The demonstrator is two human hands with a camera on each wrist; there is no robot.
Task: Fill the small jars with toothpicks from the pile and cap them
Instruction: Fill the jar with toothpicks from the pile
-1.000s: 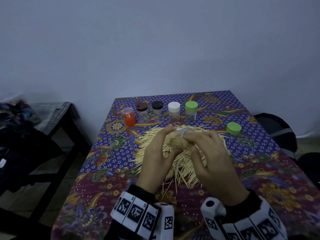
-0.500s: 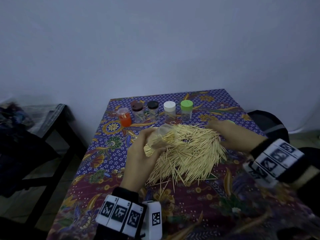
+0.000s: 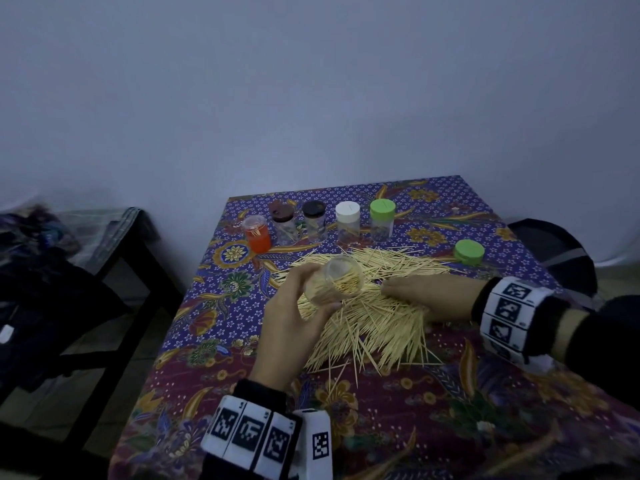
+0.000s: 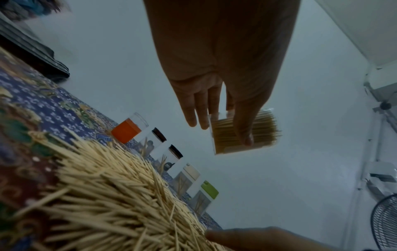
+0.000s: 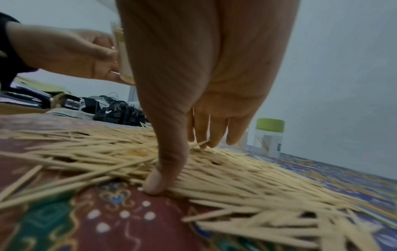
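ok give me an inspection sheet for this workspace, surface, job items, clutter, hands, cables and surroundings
Surface: table under a patterned floral cloth.
Job's things: toothpick pile mid-table; open jar packed with toothpicks; five capped jars in a row at the back, few toothpicks inside; loose green cap at right.
Clutter: nothing seen.
Hands: left hand holds the open jar above the pile; right hand rests on the pile, fingers straight.
Cables: nothing seen.
Surroundings: plain wall; dark side table at left; fan; dark bag.
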